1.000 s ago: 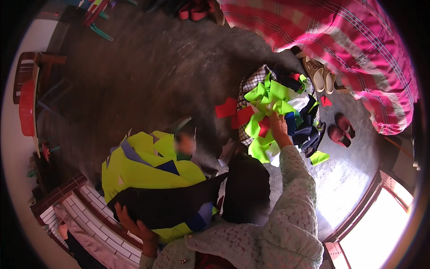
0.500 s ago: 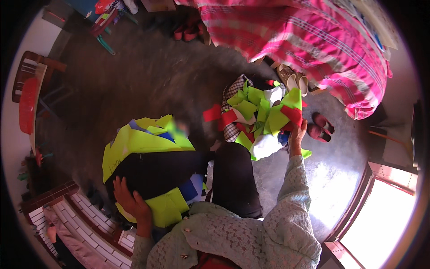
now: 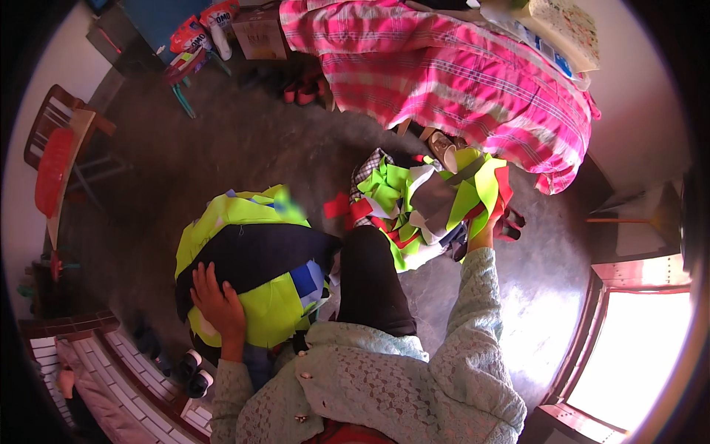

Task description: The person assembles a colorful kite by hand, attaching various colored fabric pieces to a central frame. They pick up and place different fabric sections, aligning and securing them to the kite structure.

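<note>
My left hand (image 3: 220, 303) lies with spread fingers on a rounded bundle of cloth at the left. Its surface shows a wide dark cloth piece (image 3: 259, 248), a yellow-green cloth piece (image 3: 255, 314) and a small blue patch (image 3: 305, 281). At the right, my right hand (image 3: 482, 234) grips a bunch of fabric scraps (image 3: 484, 189), yellow-green, red and grey; the cloth hides most of its fingers. The bunch is above the right side of a loose heap of scraps (image 3: 388, 185), which lies on a checked cloth (image 3: 366, 172).
Beyond the heap stands a bed or table draped with a pink plaid cloth (image 3: 444, 70), with shoes (image 3: 444, 148) at its foot. A wooden chair (image 3: 55, 133) and a red basin (image 3: 55, 170) are at far left. Black-and-white shoes (image 3: 196, 374) sit near the brick-patterned wall.
My right hand has lifted scraps from the heap's right side, and a larger bunch, grey piece included, now spreads from it. My left hand stays on the bundle. The view has shifted slightly.
</note>
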`<state>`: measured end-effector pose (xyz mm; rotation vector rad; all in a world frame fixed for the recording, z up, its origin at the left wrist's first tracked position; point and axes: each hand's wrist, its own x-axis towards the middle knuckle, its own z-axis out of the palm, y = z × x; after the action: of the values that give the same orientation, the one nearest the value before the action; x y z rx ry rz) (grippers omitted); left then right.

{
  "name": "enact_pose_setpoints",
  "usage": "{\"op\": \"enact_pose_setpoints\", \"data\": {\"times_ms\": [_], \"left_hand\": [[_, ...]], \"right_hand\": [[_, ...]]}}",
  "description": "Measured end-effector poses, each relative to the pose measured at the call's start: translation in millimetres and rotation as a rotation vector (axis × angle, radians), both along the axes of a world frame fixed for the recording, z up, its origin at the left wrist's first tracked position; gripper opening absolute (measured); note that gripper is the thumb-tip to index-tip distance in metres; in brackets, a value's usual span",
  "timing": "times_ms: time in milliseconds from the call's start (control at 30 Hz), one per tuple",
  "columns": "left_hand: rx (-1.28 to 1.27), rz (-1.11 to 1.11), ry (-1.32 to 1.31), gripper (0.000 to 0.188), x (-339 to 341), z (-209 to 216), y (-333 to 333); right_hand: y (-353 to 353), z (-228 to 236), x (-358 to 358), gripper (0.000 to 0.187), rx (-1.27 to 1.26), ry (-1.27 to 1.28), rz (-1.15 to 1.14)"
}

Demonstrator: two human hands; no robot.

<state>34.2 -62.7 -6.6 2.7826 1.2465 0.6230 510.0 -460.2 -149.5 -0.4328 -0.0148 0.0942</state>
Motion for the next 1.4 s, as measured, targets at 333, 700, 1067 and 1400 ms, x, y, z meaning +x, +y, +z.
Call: {"op": "enact_pose_setpoints", "data": {"times_ms": [333, 700, 1067, 1400], "left_hand": [[0.023, 0.033, 0.002, 0.042, -4.4, -3.1, 0.1], [0.048, 0.015, -0.015, 0.041, -6.6, -7.7, 2.7], [0.065, 0.011, -0.028, 0.040, -8.4, -7.2, 1.6], [0.057, 0.021, -0.031, 0.042, -8.9, -8.7, 3.2]], "right_hand": [[27.3, 83.9, 4.1, 0.038, -0.137, -0.136, 0.011], [49.7, 82.9, -0.8, 0.020, -1.184, -0.267, -0.521], [54.1, 149.3, -16.3, 0.036, -0.431, -0.172, -0.281], [64.5, 227.1, -32.1, 0.040, -0.305, -0.166, -0.178]]}}
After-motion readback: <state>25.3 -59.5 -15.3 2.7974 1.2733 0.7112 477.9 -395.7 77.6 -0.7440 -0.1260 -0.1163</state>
